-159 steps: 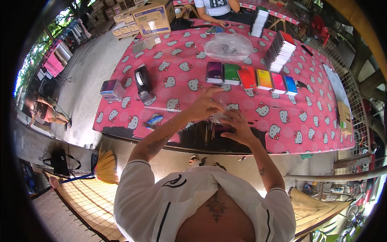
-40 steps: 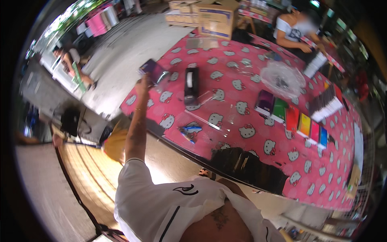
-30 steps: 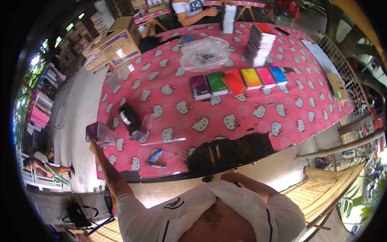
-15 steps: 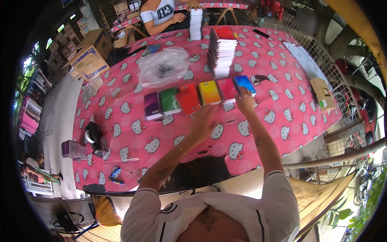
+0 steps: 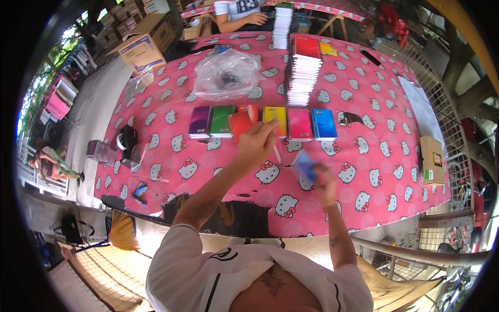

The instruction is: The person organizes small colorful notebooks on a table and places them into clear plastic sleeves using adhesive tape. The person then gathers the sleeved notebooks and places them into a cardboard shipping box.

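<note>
Small spiral notebooks stand in a row of piles across the pink table: purple (image 5: 199, 121), green (image 5: 222, 120), red (image 5: 240, 125), yellow (image 5: 275, 118), pink (image 5: 300, 124) and blue (image 5: 324, 124). My left hand (image 5: 257, 144) is closed at the red pile, gripping what looks like a red notebook held nearly edge-on; motion blurs it. Nearer me and to the right, my right hand (image 5: 326, 184) pinches a blurred blue notebook (image 5: 303, 166) above the cloth. The blue pile lies farther off, apart from that hand.
Behind the row rise a tall notebook stack (image 5: 304, 73) and a second stack (image 5: 281, 28), beside a seated person. Crumpled clear plastic (image 5: 226, 75) lies left of them. A black tape dispenser (image 5: 126, 141) sits at left, a small carton (image 5: 431, 161) at right.
My right hand has drawn back toward me from the blue pile with a blue notebook. My left hand has moved up to the red pile. The view has shifted slightly.
</note>
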A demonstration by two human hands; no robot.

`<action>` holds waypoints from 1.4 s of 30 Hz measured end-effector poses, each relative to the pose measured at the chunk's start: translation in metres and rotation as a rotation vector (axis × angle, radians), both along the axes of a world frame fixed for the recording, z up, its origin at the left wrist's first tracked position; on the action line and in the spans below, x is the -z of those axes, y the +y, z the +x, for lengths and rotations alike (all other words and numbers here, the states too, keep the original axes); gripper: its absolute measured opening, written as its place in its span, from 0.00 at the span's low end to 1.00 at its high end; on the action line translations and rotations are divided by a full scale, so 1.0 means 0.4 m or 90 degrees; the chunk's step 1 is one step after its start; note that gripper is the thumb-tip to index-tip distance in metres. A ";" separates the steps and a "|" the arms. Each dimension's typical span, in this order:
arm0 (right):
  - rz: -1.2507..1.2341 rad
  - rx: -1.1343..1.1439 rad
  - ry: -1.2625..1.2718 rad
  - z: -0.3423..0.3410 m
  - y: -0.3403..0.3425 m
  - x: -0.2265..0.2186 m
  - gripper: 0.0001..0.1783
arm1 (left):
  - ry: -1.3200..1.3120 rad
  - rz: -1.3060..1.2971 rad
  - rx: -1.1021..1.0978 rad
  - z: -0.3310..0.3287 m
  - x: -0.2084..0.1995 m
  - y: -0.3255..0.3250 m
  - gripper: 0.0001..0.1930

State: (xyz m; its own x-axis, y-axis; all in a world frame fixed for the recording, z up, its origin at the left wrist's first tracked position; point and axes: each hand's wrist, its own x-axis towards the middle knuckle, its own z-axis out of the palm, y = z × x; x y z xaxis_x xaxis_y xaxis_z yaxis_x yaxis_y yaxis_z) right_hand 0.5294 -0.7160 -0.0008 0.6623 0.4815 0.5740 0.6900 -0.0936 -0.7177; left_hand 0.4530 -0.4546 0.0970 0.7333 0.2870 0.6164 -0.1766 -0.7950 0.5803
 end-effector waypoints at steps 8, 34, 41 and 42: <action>-0.208 -0.076 0.233 0.035 0.288 0.013 0.20 | 0.179 0.188 -0.057 -0.155 0.311 -0.129 0.11; -0.300 0.050 -0.249 0.126 0.364 0.088 0.23 | 0.121 0.230 -0.034 -0.159 0.266 0.086 0.22; -0.400 -0.098 -0.286 -0.031 0.286 0.020 0.22 | 0.161 0.286 -0.065 -0.094 0.281 0.287 0.20; -0.428 -0.104 -0.314 -0.090 0.205 0.008 0.20 | 0.151 0.239 -0.051 -0.097 0.207 0.232 0.19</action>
